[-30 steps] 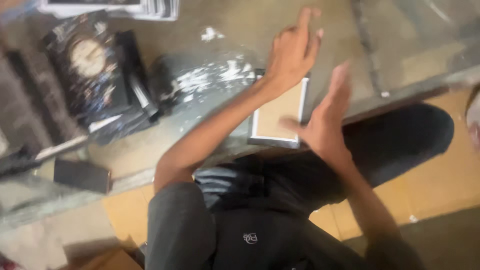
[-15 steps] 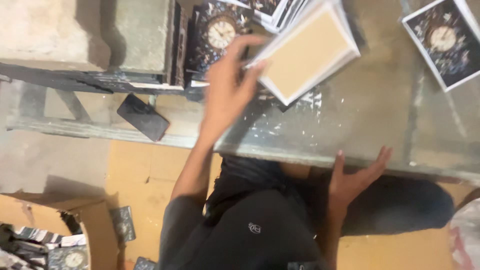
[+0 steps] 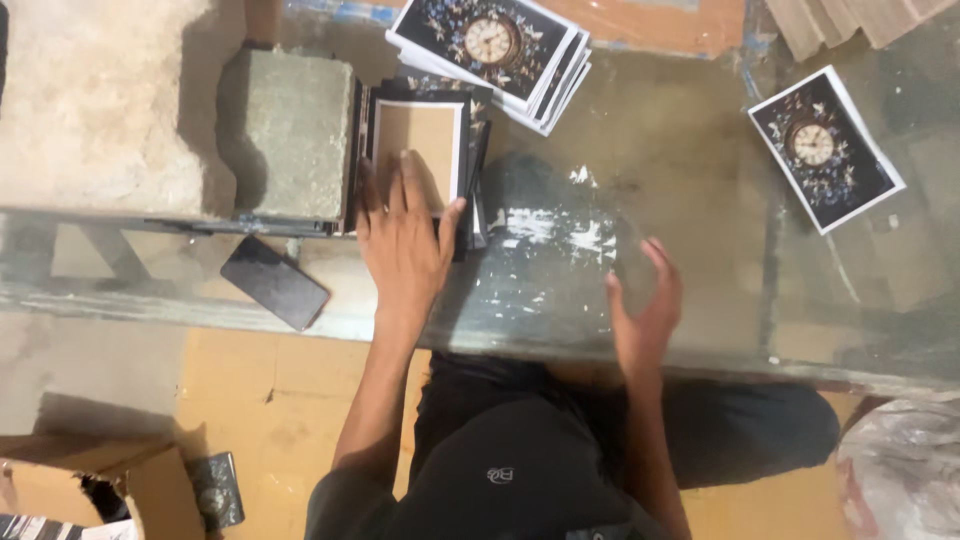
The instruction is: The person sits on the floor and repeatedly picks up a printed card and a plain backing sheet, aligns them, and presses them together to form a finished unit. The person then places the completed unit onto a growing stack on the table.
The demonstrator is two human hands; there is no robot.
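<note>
While the left hand is pressed flat, fingers spread, on a tan board-backed panel laid face down atop a dark stack against a stone block, the right hand is held open and empty just above the glass tabletop. One panel is judged placed; a fanned pile of clock prints and a single clock print are left unstacked. A black phone is lying near the left wrist, obstructing nothing.

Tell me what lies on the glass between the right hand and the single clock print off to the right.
In the head view, nothing: bare glass tabletop separates the right hand from the lone clock print, with only smudges on it.
</note>
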